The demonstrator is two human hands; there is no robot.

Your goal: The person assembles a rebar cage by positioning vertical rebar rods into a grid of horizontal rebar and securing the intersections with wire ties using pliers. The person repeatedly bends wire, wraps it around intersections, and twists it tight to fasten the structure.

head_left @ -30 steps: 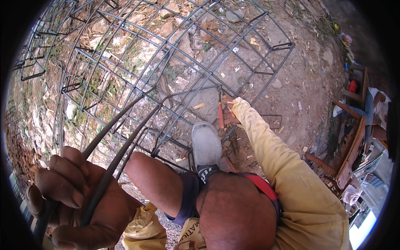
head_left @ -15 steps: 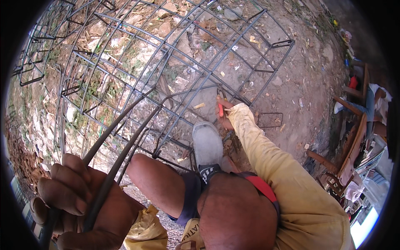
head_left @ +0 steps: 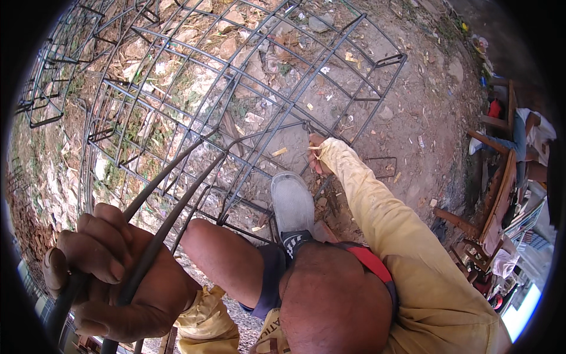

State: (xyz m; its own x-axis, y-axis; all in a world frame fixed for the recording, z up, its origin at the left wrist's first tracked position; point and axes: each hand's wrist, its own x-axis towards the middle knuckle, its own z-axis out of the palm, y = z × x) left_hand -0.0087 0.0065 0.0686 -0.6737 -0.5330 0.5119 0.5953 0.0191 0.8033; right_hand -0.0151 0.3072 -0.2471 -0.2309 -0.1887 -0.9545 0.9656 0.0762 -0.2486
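Note:
In the lower left my left hand [head_left: 162, 289] is closed round dark steel rods [head_left: 178, 218], which run up from it toward a rebar cage [head_left: 289, 105]. The cage lies on the ground, made of long bars crossed by bent square stirrups. At the cage's near side my right hand [head_left: 318, 156] grips pincers [head_left: 307, 125]; their jaws sit at a bar, and the handles are mostly hidden by the fingers. Whether a tie wire is in the jaws is too small to tell.
My grey shoe [head_left: 292, 203] stands beside the cage. A loose rectangular stirrup [head_left: 381, 167] lies on the dirt to the right. More bent cages [head_left: 44, 121] stand at far left. Wooden furniture [head_left: 498, 194] and a seated person [head_left: 527, 141] are at the right edge.
My right hand has turned at the bar, so the red pincer handle seen before is now hidden. My left hand keeps its hold on the rods; the view has shifted slightly.

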